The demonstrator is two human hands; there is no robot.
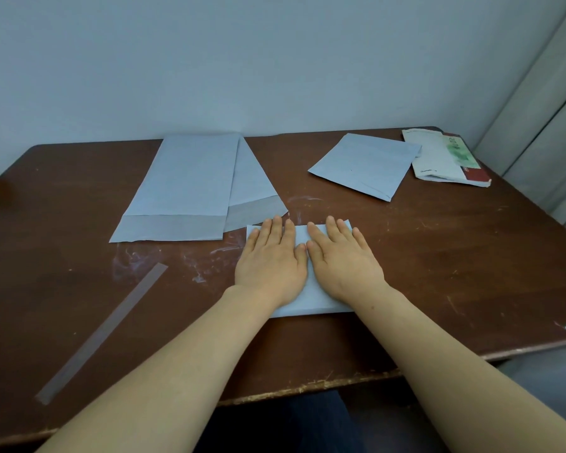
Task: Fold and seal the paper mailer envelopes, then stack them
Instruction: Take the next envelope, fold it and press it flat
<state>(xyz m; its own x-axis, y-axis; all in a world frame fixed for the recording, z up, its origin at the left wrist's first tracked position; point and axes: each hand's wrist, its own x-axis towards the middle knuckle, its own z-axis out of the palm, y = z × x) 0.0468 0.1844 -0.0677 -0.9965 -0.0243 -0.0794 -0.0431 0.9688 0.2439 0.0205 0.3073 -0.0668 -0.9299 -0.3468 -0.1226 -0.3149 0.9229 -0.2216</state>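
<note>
Hands lie flat, side by side, on a folded pale blue paper mailer envelope (311, 299) near the front middle of the scratched dark brown wooden table (438, 243). The left hand (270, 266) and the right hand (342, 264) press palms down with fingers spread and extended, thumbs touching at the centre, nothing grasped by either. The envelope's far edge shows just beyond the fingertips, and its near edge shows between the wrists, set back from the table's chipped front edge.

Two unfolded pale blue paper mailers (190, 188) lie overlapped to the left and farther back, flaps open toward the person; the near right corner of the lower one comes just beside the left hand's fingertips. A folded pale blue envelope (366, 165) rests apart at the right rear, turned at an angle. Behind it, at the table's far right corner, sits a stack of printed papers with a red edge (445, 158). A long translucent release strip (102, 331) lies diagonally on the left front, well apart from the hands. Bare tabletop stretches to the right of the right hand.
</note>
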